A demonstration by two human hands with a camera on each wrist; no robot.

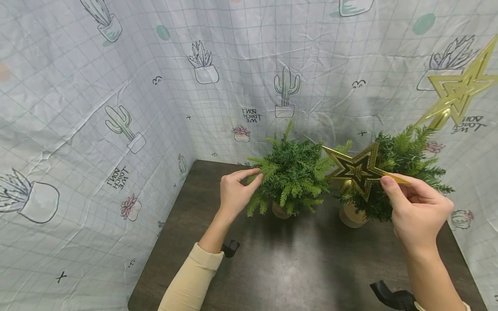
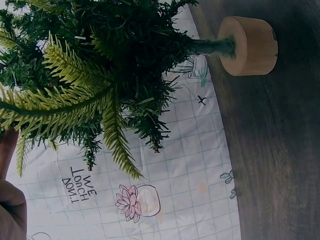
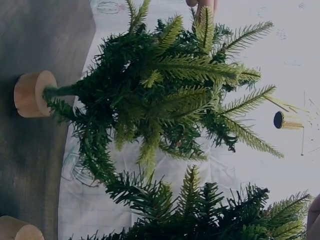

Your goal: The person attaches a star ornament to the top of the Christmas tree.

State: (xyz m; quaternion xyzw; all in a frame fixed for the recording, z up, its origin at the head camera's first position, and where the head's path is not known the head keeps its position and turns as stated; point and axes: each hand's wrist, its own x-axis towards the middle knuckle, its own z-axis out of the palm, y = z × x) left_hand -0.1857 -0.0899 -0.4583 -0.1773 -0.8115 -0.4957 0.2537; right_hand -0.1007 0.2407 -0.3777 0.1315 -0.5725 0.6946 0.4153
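A small artificial Christmas tree (image 1: pixel 292 172) with a round wooden base (image 2: pixel 255 47) stands before me, its branches dark and light green. At its left side, the thumb and forefinger of my left hand (image 1: pixel 237 194) pinch the tip of a light green branch (image 2: pixel 65 107); the tips partly leave the left wrist view. My right hand (image 1: pixel 420 211) grips one point of a gold star tree topper (image 1: pixel 355 168). Its gold socket (image 3: pixel 291 120) has a dark open end facing down, apart from the tree. Only a sliver of the right hand shows in the right wrist view.
A second small tree (image 1: pixel 408 155) stands close on the right, its wooden base (image 1: pixel 352 215) partly shaded. Another gold star (image 1: pixel 463 93) tops it. Behind and beside the dark wooden table (image 1: pixel 280 268) hangs a printed cactus curtain (image 1: pixel 233 52).
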